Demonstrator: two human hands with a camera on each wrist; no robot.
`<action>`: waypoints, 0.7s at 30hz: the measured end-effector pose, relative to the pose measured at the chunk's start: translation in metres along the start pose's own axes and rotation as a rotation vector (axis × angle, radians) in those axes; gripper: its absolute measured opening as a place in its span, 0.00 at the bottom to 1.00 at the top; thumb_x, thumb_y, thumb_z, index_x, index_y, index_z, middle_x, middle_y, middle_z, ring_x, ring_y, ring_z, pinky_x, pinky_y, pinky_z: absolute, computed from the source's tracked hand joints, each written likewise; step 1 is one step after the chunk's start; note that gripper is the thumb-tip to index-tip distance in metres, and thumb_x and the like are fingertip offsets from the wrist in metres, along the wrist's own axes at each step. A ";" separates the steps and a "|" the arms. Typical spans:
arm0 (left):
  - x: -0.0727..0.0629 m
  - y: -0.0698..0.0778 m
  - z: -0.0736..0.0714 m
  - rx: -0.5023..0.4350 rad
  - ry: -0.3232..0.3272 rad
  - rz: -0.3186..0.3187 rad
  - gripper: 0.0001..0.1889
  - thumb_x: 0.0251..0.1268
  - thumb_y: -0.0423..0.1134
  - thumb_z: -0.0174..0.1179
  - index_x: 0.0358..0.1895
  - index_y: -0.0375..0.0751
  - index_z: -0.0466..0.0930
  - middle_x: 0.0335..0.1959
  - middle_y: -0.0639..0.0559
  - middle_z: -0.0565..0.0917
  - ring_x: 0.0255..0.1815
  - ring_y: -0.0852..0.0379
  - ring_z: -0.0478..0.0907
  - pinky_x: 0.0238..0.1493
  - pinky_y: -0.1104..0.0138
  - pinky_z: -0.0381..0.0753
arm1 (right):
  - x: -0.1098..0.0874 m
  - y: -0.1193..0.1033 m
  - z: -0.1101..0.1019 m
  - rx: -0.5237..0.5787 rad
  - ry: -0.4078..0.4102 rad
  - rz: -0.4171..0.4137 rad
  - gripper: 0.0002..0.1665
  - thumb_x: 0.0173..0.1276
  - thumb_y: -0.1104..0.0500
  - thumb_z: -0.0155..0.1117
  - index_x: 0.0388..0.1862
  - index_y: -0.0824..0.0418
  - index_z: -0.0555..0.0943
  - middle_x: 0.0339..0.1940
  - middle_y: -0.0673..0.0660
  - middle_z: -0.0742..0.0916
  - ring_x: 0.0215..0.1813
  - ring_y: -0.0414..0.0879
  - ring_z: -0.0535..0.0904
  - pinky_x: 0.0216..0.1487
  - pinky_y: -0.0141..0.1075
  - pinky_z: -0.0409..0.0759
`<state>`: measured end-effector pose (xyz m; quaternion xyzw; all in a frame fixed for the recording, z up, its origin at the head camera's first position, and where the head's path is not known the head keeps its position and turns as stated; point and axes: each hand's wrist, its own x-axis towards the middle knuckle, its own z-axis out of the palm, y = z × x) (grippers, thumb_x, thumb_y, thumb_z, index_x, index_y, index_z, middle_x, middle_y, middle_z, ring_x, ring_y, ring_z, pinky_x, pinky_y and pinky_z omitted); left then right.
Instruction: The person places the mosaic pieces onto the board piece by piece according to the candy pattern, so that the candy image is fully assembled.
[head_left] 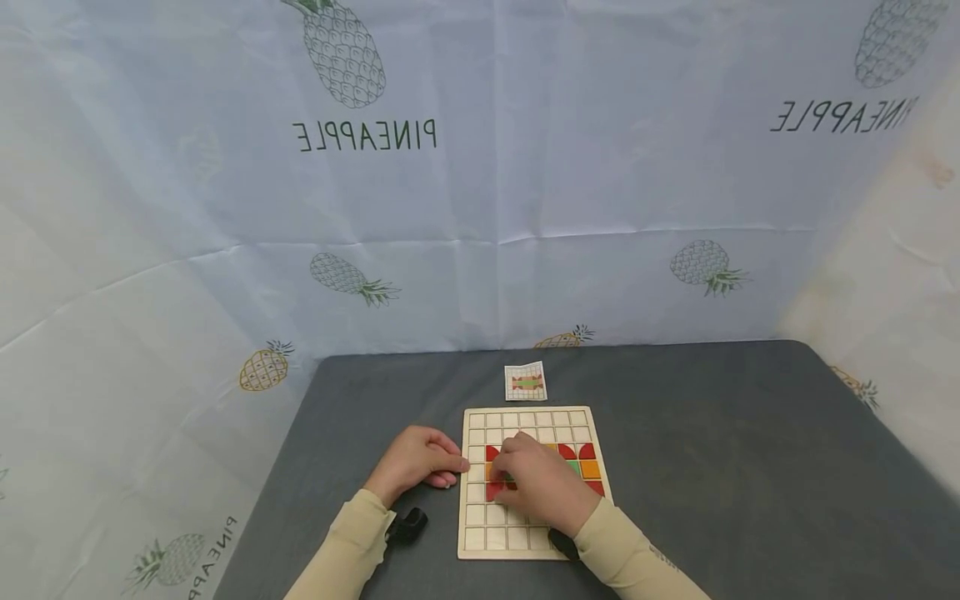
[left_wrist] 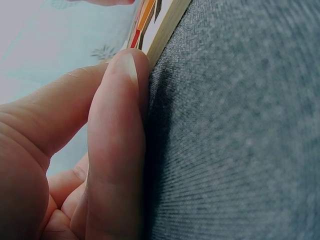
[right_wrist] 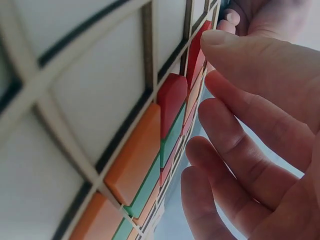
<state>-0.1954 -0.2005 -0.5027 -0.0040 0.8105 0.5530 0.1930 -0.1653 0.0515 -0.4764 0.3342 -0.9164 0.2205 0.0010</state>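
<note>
A light wooden grid board (head_left: 486,538) lies on the grey table, with red, orange and green tiles set across its middle rows. My left hand (head_left: 420,460) rests beside the board's left edge, its thumb (left_wrist: 117,115) extended and the tip right at that edge. Over the tiles on the left side of the board is my right hand (head_left: 543,483). Its thumb tip touches a red tile (right_wrist: 195,47) lying in the grid, while the other fingers (right_wrist: 212,115) are loosely bent and spread. An orange tile (right_wrist: 135,155) and a green tile (right_wrist: 145,185) sit nearer the right wrist camera.
Behind the board lies a small printed card (head_left: 527,382) showing a red, green and orange pattern on a grid. The grey table (head_left: 712,450) reaches back to a pale curtain (head_left: 570,192) printed with pineapples. Black wrist straps (head_left: 408,527) show at both sleeves.
</note>
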 end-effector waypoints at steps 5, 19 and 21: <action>-0.003 -0.001 0.002 -0.019 0.002 0.001 0.15 0.58 0.40 0.83 0.41 0.36 0.89 0.27 0.49 0.92 0.25 0.62 0.89 0.30 0.67 0.91 | 0.000 0.000 0.005 -0.038 0.010 -0.010 0.07 0.63 0.59 0.84 0.34 0.51 0.91 0.32 0.43 0.81 0.38 0.37 0.72 0.37 0.28 0.79; -0.008 0.008 0.000 0.072 0.058 0.084 0.13 0.62 0.40 0.80 0.42 0.37 0.89 0.28 0.50 0.92 0.27 0.59 0.89 0.34 0.63 0.93 | -0.024 0.027 -0.025 -0.074 0.148 0.111 0.15 0.65 0.49 0.84 0.45 0.54 0.92 0.41 0.48 0.87 0.46 0.42 0.78 0.47 0.39 0.86; -0.017 0.013 -0.005 0.185 0.134 0.137 0.11 0.65 0.42 0.79 0.42 0.41 0.89 0.28 0.53 0.91 0.27 0.60 0.88 0.33 0.64 0.91 | -0.041 0.039 -0.036 -0.118 0.168 0.178 0.26 0.64 0.43 0.84 0.53 0.57 0.91 0.48 0.52 0.89 0.53 0.48 0.82 0.58 0.49 0.87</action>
